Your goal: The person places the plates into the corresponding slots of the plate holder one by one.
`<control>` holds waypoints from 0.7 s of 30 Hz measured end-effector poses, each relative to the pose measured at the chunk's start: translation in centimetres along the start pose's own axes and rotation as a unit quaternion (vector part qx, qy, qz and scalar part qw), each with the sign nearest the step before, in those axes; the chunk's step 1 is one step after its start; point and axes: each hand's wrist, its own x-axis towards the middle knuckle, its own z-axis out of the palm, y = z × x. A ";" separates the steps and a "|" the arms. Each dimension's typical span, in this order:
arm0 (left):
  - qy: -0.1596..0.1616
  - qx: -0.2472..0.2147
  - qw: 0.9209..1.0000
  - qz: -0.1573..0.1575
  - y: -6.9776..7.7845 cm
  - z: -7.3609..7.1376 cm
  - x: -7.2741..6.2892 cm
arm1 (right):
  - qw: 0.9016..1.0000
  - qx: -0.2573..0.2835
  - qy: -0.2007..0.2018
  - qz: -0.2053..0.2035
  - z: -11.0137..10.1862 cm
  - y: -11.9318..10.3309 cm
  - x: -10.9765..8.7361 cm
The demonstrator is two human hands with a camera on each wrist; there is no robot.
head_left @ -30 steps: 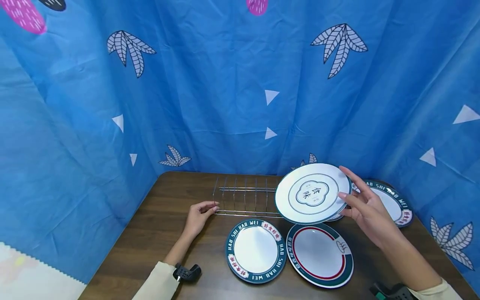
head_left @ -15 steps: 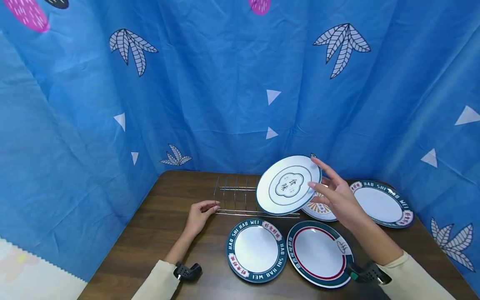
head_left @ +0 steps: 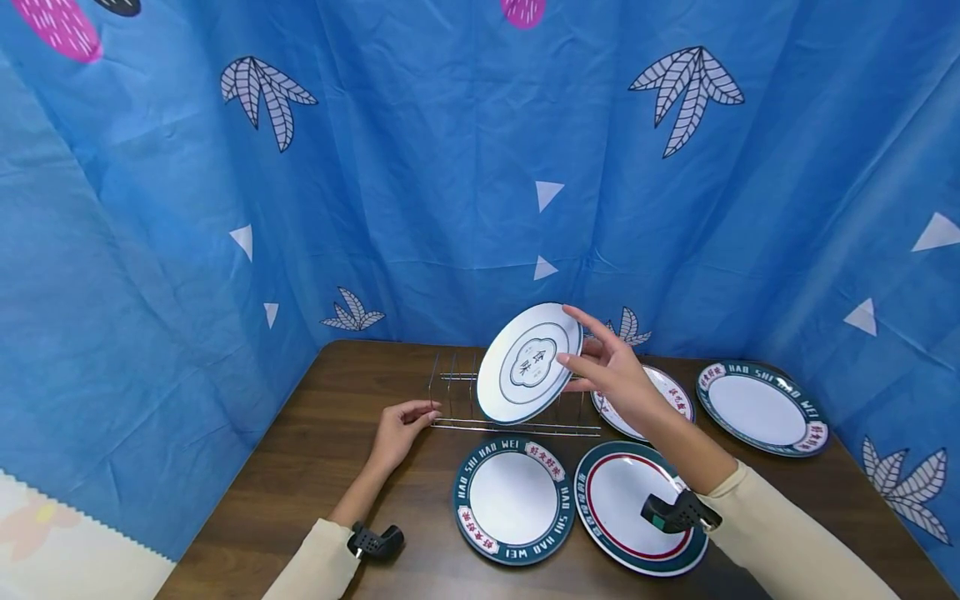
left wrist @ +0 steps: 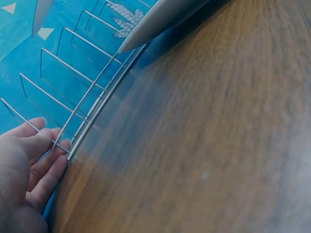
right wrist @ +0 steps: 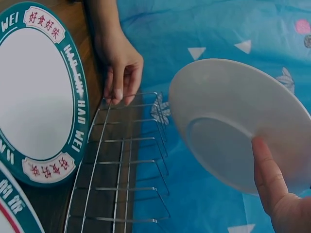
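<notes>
A metal wire dish rack (head_left: 547,431) lies on the brown table. My left hand (head_left: 397,432) pinches its left end, with fingers and thumb around the end wire, as the left wrist view shows. In my right hand (head_left: 613,373) is a white plate (head_left: 504,385) with a thin dark rim and a flower-shaped emblem. Thumb and fingers grip it by its right edge. The plate is tilted and hangs above the middle of the rack; the right wrist view shows its plain underside (right wrist: 209,104) apart from the wires.
Two green-rimmed plates lie in front of the rack: one with lettering (head_left: 513,500), one with a red ring (head_left: 626,500). A patterned plate (head_left: 671,392) lies partly behind my right arm, and an oval plate (head_left: 757,408) farther right. A blue curtain (head_left: 465,208) stands behind the table.
My right hand has carried the white plate leftward, from right of the rack to over its middle, and tilted it more steeply. The left hand has stayed on the rack's end.
</notes>
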 end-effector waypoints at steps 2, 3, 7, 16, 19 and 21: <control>-0.004 -0.006 1.000 -0.004 0.1 -0.1 0.0 | 1.000 0.003 -0.009 0.000 0.6 0.0 0.5; -0.005 -0.004 1.000 -0.006 0.2 -0.1 0.0 | 1.000 0.004 -0.011 0.001 0.9 0.0 0.8; -0.007 0.010 1.000 -0.018 -0.3 -0.1 0.1 | 1.000 0.002 -0.015 0.005 1.9 0.3 2.0; 0.026 0.024 0.999 -0.027 -3.0 -0.1 0.5 | 0.999 -0.020 -0.039 -0.033 4.1 0.6 4.6; 0.024 0.020 0.999 -0.019 -3.1 -0.1 0.5 | 0.998 -0.028 -0.043 -0.037 4.5 0.9 5.3; 0.016 0.009 1.000 -0.015 -3.0 -0.1 0.5 | 0.997 -0.038 -0.045 -0.041 4.7 1.0 5.7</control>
